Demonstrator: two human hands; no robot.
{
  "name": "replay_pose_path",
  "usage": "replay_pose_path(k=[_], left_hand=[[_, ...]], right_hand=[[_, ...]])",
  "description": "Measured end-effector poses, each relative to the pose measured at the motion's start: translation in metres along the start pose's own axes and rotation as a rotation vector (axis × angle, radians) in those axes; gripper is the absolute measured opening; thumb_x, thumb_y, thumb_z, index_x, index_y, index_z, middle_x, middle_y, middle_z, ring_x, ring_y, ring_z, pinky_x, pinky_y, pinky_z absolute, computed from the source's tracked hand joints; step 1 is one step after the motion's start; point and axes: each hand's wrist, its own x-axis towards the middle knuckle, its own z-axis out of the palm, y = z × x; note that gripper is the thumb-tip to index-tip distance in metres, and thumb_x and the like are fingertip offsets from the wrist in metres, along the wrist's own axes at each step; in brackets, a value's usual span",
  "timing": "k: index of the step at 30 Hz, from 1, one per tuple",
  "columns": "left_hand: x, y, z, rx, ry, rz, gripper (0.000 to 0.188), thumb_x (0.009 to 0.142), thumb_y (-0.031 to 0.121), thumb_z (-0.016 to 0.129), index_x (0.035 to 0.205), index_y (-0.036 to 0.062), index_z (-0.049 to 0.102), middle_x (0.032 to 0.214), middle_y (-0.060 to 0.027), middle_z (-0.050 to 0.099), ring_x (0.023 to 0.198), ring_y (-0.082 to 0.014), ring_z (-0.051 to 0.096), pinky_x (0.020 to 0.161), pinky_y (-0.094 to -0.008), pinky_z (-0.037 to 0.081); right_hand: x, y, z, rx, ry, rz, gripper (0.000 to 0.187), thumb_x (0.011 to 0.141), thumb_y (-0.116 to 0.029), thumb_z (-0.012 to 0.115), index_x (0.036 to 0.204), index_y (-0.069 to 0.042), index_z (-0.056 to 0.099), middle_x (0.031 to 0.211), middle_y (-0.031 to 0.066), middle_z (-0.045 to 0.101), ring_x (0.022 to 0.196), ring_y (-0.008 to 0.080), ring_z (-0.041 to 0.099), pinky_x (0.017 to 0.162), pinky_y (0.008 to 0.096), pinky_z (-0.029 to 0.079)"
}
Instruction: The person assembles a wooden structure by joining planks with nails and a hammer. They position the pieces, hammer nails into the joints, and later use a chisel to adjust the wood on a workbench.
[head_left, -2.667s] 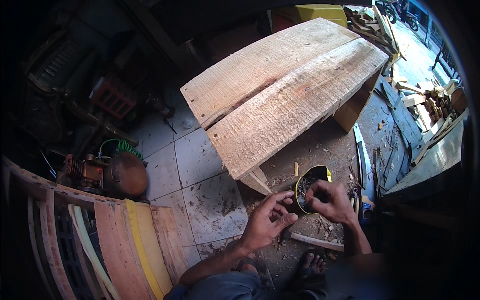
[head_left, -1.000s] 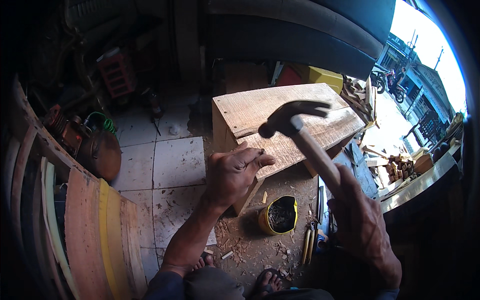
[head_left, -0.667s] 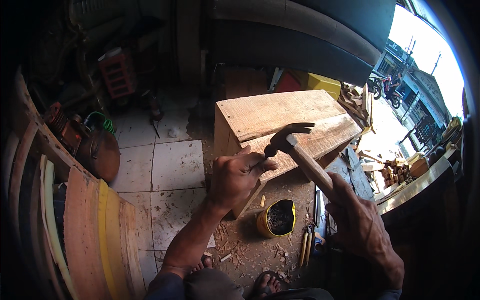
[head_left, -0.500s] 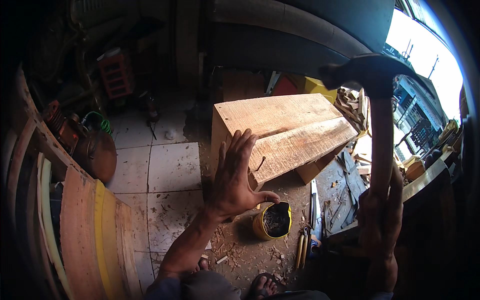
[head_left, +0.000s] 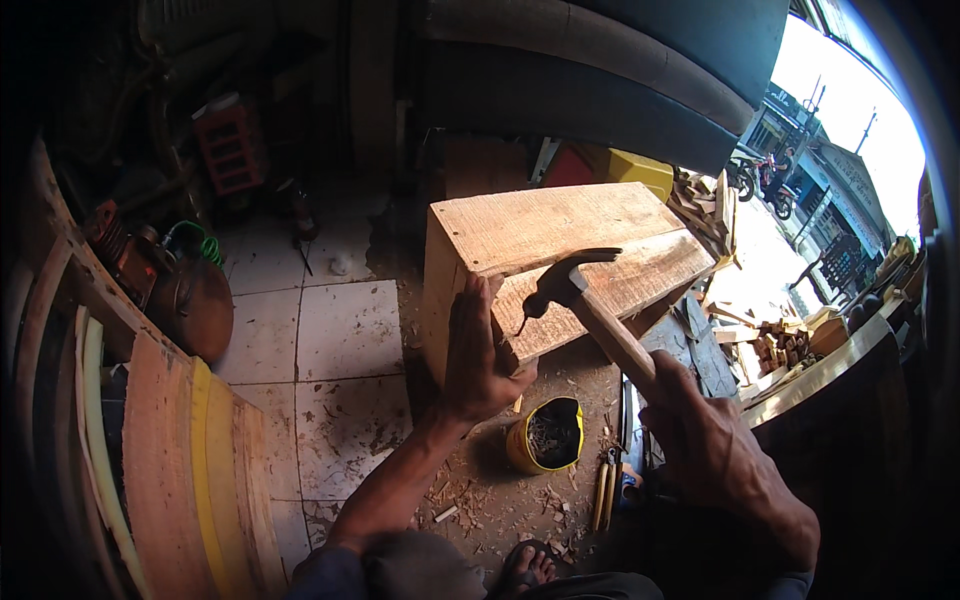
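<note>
My right hand is closed around the wooden handle of a claw hammer. The hammer's face is down at the head of a nail, which stands up from the near left corner of a wooden box. Two boards form the box's top, with a gap between them. My left hand presses against the box's near end beside the nail, fingers stretched upward and thumb towards the right. Below that corner, a yellow container with a dark inside holds loose nails.
Pincers with yellowish handles lie on the floor right of the container, among wood shavings. Scrap wood is piled beyond the box. Curved planks stand at my left, near a round rusty tank. A red crate sits farther back.
The hammer has swung down from its raised position to the nail. My left hand has turned edge-on, its fingers closer together against the box. A motorbike now shows in the street.
</note>
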Motion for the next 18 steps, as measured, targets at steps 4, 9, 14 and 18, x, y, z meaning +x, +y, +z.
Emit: replay_pose_path(k=[4, 9, 14, 18], left_hand=[[-0.011, -0.012, -0.024, 0.118, 0.004, 0.01, 0.126, 0.07, 0.007, 0.085, 0.163, 0.0009, 0.0, 0.157, -0.0308, 0.03, 0.144, -0.0431, 0.04, 0.118, -0.0499, 0.035], [-0.003, -0.008, 0.005, -0.026, 0.032, 0.015, 0.12, 0.068, 0.009, 0.084, 0.16, -0.0042, 0.008, 0.155, -0.031, 0.036, 0.147, -0.0458, 0.035, 0.122, -0.0533, 0.025], [-0.008, -0.014, -0.013, 0.039, 0.04, -0.003, 0.119, 0.067, 0.011, 0.085, 0.159, -0.0062, 0.012, 0.155, -0.0294, 0.038, 0.149, -0.0463, 0.031, 0.124, -0.0548, 0.021], [0.002, -0.003, 0.004, -0.044, 0.004, 0.013, 0.125, 0.068, 0.009, 0.086, 0.161, -0.0012, 0.004, 0.158, -0.0289, 0.029, 0.147, -0.0439, 0.035, 0.121, -0.0516, 0.029]], right_hand=[[0.002, 0.014, -0.003, 0.417, 0.569, -0.212, 0.056, 0.101, -0.022, 0.059, 0.151, -0.01, 0.037, 0.074, 0.0073, 0.056, 0.057, 0.0186, 0.055, 0.047, 0.0363, 0.041], [-0.005, -0.007, -0.001, -0.033, -0.092, 0.063, 0.063, 0.093, -0.008, 0.067, 0.147, -0.007, 0.036, 0.089, 0.0239, 0.07, 0.068, 0.0461, 0.067, 0.063, 0.0566, 0.05], [-0.007, 0.019, 0.001, 0.517, 0.592, -0.166, 0.048, 0.1, -0.018, 0.062, 0.143, -0.008, 0.043, 0.069, 0.0053, 0.057, 0.052, 0.0165, 0.057, 0.046, 0.0336, 0.047], [-0.006, 0.007, 0.018, 0.259, 0.383, -0.084, 0.038, 0.101, -0.015, 0.061, 0.132, -0.008, 0.041, 0.066, 0.006, 0.054, 0.051, 0.0207, 0.057, 0.041, 0.037, 0.042]])
